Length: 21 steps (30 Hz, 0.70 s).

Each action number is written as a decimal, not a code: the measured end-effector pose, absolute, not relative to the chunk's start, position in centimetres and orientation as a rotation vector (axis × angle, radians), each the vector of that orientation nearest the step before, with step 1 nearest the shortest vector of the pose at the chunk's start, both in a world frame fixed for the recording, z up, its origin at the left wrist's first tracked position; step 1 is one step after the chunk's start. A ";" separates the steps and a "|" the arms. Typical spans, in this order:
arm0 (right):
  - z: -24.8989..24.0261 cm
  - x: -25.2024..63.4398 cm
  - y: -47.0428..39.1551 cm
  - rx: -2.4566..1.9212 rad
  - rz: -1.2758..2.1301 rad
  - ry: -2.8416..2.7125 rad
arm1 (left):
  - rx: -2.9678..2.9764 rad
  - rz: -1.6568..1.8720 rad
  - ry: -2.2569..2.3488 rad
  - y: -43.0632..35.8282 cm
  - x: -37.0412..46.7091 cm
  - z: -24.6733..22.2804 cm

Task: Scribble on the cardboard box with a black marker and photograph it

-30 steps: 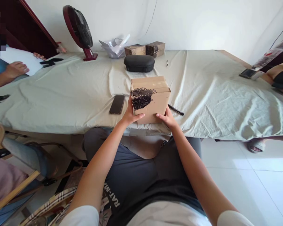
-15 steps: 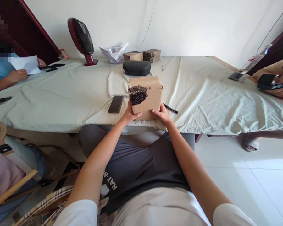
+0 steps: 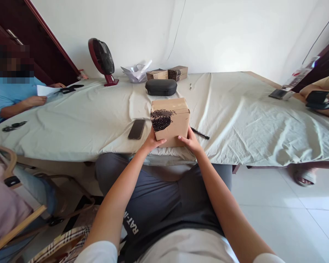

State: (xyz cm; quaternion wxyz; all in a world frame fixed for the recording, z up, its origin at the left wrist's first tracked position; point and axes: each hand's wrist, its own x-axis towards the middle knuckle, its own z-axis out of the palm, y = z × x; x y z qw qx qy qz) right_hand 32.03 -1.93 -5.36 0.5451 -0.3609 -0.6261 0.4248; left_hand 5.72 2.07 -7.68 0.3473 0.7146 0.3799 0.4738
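A brown cardboard box [image 3: 175, 126] with black scribble over its upper left corner stands near the front edge of the cloth-covered table [image 3: 104, 120]. My left hand [image 3: 154, 140] grips its lower left side, the thumb lying across the front face. On the lower right side my right hand [image 3: 191, 140] holds it the same way. The other fingers of both hands are mostly hidden by the box. A dark phone [image 3: 136, 129] lies to the left of my left hand. Beside my right hand is a black pen [image 3: 200, 133].
Behind the box sit a black zip case [image 3: 161, 87], two smaller cardboard boxes [image 3: 178, 73], a plastic bag [image 3: 137, 73] and a fan [image 3: 102, 58]. A person [image 3: 13, 95] at the left holds paper. Far right, another person's hand is near a phone [image 3: 277, 94] and bottle [image 3: 298, 75].
The whole view has shifted, so things appear slightly lower. Both hands keep their hold on the box, which has not visibly moved on the table. The person at left has lowered the paper.
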 end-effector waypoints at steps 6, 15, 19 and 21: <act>-5.4 32.0 -1.9 -0.850 1.014 -1.494 | 1.816 1.205 1.005 1.7 5.5 -7.9; -5.6 32.5 -2.5 -0.999 0.686 -1.372 | 1.764 1.203 0.958 1.6 5.6 -7.7; -4.2 32.9 -1.3 -1.636 0.244 -1.482 | 1.761 1.221 0.924 2.0 5.6 -7.8; -3.4 33.1 -0.2 -1.973 0.179 -1.630 | 1.761 1.231 0.912 2.1 5.6 -7.9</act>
